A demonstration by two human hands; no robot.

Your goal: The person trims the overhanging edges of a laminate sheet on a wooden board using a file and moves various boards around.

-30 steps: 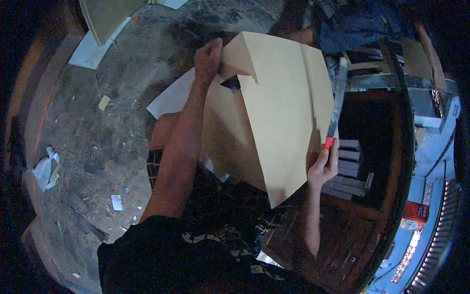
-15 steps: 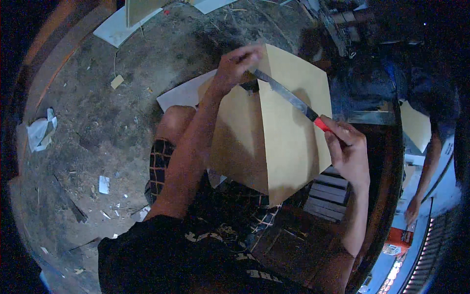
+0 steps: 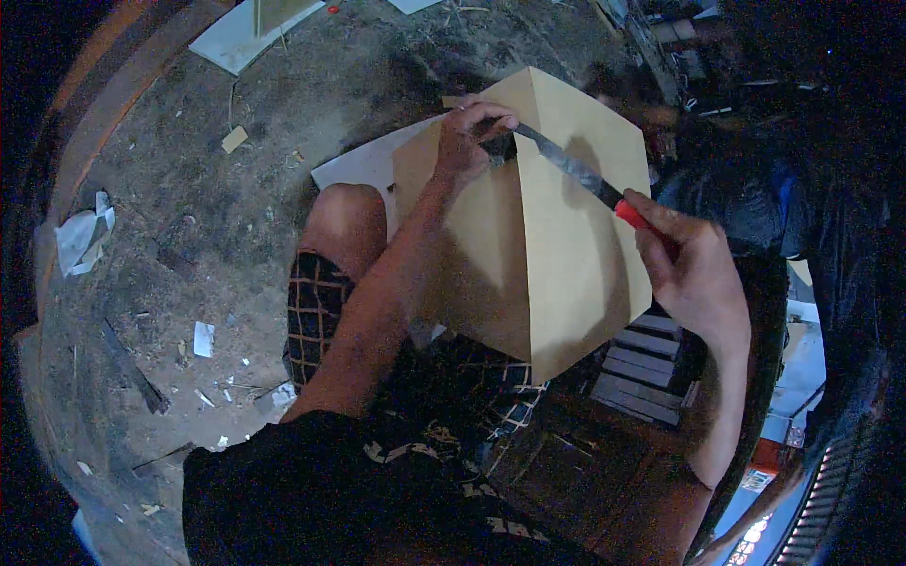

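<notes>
A tan box-like piece (image 3: 590,198) with a ridge down its middle stands in front of me, tilted, above my knees. A dark opening (image 3: 502,149) shows in its left face near the top. In my right hand (image 3: 694,259) is a knife (image 3: 571,168) with a red handle and a long grey blade, slanting up to the left across the ridge. My left hand (image 3: 464,141) is by the opening, its fingers curled and its fingertips at the blade's tip. Whether those fingers also grip the box's edge is hard to see. The blade's shadow falls on the right face.
A white panel (image 3: 363,165) lies behind my knee. Scraps and a crumpled white sheet (image 3: 85,234) litter the dirt floor at left. Dark slats (image 3: 642,368) lie right of my lap. A red and white item (image 3: 769,459) is at lower right.
The box, the knife and both hands have shifted right in the picture. My left fingers have come down toward the opening. A co-worker's arm at far right is no longer in the same place.
</notes>
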